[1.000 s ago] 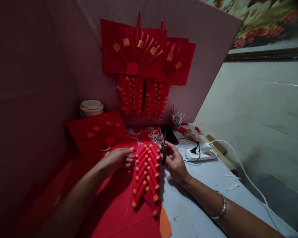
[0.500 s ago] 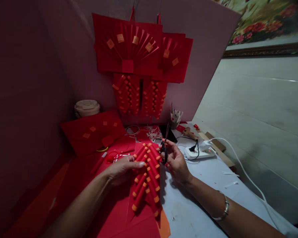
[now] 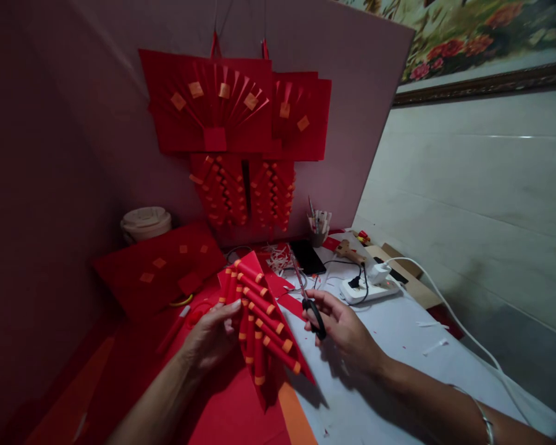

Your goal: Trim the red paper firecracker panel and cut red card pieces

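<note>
My left hand (image 3: 215,330) grips the left edge of a red paper firecracker decoration (image 3: 264,309), thumb on its front. Rows of red paper tubes with orange bands slant across it, and its red backing is tilted, lower right edge lifted over the table. In my right hand (image 3: 340,327) is a pair of scissors (image 3: 312,312) with black handles, fingers around the loops and blades pointing up and away. The blades look closed or nearly so. They are apart from the decoration, to its right.
Red fan cards (image 3: 213,105) and finished firecracker panels hang on the board behind. A phone (image 3: 307,256), a pen cup (image 3: 319,228), a glue gun (image 3: 349,250) and a power strip (image 3: 368,290) lie at the back right. Red sheets (image 3: 222,402) cover the left side.
My left hand has turned the decoration so its top leans left and its right edge swings up. My right hand, with the scissors, has moved away from it. The view has shifted right.
</note>
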Available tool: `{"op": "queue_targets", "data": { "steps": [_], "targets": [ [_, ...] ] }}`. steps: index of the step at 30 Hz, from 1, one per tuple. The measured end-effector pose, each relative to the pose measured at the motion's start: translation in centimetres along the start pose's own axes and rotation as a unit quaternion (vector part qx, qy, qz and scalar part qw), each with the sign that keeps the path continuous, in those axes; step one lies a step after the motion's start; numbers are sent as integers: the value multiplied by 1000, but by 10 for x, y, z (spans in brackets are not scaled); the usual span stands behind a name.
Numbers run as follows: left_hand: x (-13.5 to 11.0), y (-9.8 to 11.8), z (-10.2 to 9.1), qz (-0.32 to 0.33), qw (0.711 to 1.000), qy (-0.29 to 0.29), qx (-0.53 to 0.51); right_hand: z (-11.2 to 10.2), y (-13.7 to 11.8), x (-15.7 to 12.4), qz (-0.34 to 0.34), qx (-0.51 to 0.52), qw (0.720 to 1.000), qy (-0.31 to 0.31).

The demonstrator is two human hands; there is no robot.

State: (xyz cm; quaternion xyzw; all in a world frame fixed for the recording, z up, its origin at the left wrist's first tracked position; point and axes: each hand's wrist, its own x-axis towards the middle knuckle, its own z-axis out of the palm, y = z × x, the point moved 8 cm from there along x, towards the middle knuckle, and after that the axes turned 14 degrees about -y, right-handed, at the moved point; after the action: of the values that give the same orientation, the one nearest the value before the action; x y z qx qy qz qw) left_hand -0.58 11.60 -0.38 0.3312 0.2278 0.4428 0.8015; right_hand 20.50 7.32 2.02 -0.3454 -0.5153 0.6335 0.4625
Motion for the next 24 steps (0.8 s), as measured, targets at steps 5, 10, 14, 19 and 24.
{"op": "queue_targets", "data": {
  "steps": [5,10,14,19,24],
  "targets": [
    [-1,-3,-3,11,999,18,-28,8,18,-13,70,0,997,-25],
    [2,-5,-8,18,999,28,-43,5,31,-14,59,30,997,-43],
    [2,-7,-7,19,999,37,-35,3,37,-12,57,47,995,-70],
    [1,-12,-7,1,998,65,-25,9,31,-12,65,59,991,-97],
    [2,-13,-12,-1,995,93,-38,11,30,-15,61,54,991,-105]
  ]
}}
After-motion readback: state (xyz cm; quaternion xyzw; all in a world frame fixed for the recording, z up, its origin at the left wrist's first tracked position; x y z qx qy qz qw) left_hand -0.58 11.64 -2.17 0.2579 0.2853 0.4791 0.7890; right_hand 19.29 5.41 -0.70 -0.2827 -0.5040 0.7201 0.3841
